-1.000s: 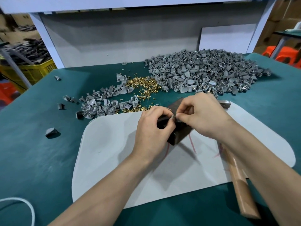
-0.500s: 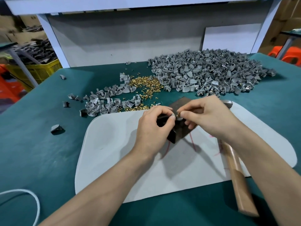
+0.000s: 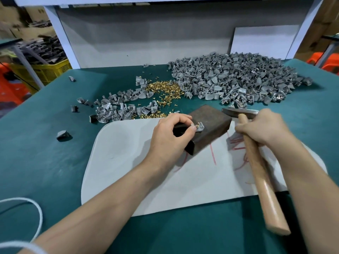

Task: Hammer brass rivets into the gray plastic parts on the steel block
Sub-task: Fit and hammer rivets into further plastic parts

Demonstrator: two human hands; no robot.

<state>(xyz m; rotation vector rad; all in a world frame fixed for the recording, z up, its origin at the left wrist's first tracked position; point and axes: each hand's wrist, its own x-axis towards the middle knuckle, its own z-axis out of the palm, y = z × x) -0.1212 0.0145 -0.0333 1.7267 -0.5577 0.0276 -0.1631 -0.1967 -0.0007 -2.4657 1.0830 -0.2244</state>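
Note:
A rusty brown steel block (image 3: pixel 211 123) sits on a white mat (image 3: pixel 128 162). On its top lies a gray plastic part (image 3: pixel 200 127) with a brass rivet (image 3: pixel 198 124) standing upright in it. My left hand (image 3: pixel 170 136) pinches that part at its left edge and rests against the block. My right hand (image 3: pixel 264 128) grips a hammer by its wooden handle (image 3: pixel 262 180); the metal hammer head (image 3: pixel 238 112) hovers just right of the block.
A big heap of gray parts (image 3: pixel 234 79) fills the back right of the green table (image 3: pixel 36 162). A smaller heap (image 3: pixel 119 109) and loose brass rivets (image 3: pixel 165 90) lie behind the mat. A white cord (image 3: pixel 36 213) curls at the front left.
My right hand left the block, took the hammer that lay on the mat and lifted it. My left hand stayed on the part; the rivet now stands exposed.

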